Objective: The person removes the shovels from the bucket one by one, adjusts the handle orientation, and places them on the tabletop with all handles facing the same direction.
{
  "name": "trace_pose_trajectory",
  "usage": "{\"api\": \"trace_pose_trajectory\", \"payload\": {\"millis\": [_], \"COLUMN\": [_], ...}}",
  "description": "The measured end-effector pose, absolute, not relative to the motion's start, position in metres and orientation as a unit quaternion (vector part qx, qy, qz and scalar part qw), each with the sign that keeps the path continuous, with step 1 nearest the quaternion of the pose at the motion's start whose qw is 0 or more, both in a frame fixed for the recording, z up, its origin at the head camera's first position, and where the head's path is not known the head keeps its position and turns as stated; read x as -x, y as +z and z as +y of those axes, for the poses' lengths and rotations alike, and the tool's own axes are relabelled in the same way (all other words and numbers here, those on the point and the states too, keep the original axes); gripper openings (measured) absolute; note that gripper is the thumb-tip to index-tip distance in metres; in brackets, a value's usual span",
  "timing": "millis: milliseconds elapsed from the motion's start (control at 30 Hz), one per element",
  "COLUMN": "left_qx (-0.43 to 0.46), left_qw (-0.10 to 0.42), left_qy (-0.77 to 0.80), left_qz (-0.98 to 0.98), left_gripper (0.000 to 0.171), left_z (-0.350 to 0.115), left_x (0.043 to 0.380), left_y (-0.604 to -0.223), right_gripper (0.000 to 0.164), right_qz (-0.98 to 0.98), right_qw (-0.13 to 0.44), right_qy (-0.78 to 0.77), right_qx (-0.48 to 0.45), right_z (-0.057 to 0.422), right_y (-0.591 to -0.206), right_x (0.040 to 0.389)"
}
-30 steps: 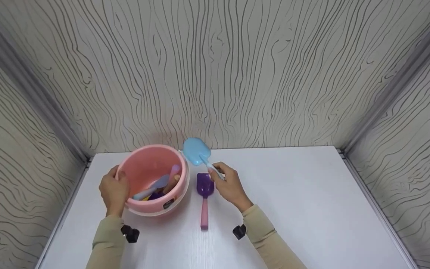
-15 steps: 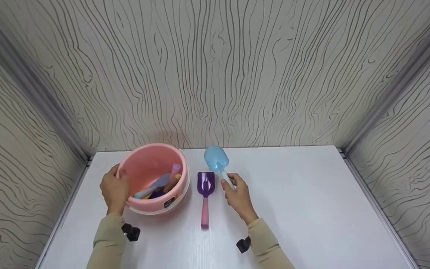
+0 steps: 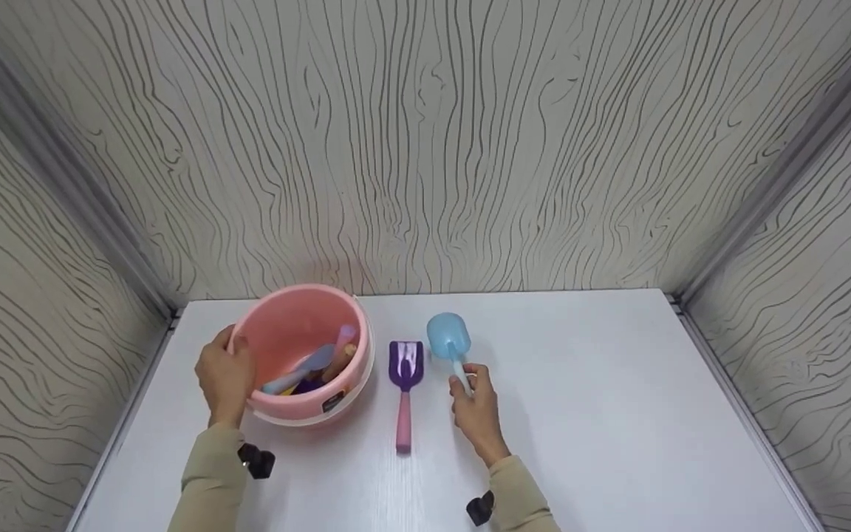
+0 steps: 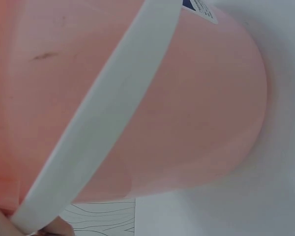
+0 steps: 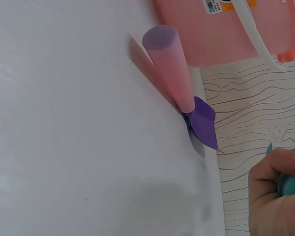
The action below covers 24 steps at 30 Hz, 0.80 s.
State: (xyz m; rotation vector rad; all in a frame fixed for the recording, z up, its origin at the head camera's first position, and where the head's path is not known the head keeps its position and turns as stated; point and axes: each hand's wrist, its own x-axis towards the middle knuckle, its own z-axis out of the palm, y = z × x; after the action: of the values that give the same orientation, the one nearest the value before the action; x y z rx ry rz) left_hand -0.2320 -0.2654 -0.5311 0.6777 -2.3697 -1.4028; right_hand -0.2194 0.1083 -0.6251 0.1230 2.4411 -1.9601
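Observation:
My left hand (image 3: 227,378) grips the left rim of a pink bucket (image 3: 278,325), which tilts so its mouth faces me. A white handle (image 4: 103,108) crosses the bucket's side in the left wrist view. Inside lie several toy tools, among them a blue-and-white one (image 3: 316,360) and a brown piece (image 3: 341,362). My right hand (image 3: 479,410) holds a light blue toy shovel (image 3: 448,336) by its pale handle, blade pointing away. Between bucket and right hand, a purple shovel (image 3: 405,362) with a pink handle (image 5: 172,69) lies on the table.
The white table (image 3: 603,414) runs back to a wood-grain patterned wall (image 3: 425,148), with side walls at left and right. Both wrists carry small black cameras; one black camera (image 3: 480,508) shows by the right sleeve.
My right hand has moved right and toward me with the light blue shovel, away from the bucket and past the purple shovel. My left hand and the bucket have stayed nearly still.

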Motion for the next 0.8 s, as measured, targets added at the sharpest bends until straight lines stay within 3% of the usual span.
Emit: {"api": "trace_pose_trajectory", "payload": {"millis": [800], "left_qx": [-0.249], "left_qw": [0.138], "left_qy": [-0.490], "left_qz": [-0.824], "left_gripper": [0.048], "left_z": [-0.262], "left_x": [0.230], "left_y": [-0.529], "right_gripper": [0.032], "right_qz": [0.741], "right_qw": [0.034], "right_qy": [-0.660], "right_qx": [-0.117], "right_z": [0.096], "right_y": [-0.653], "right_x": [0.207]}}
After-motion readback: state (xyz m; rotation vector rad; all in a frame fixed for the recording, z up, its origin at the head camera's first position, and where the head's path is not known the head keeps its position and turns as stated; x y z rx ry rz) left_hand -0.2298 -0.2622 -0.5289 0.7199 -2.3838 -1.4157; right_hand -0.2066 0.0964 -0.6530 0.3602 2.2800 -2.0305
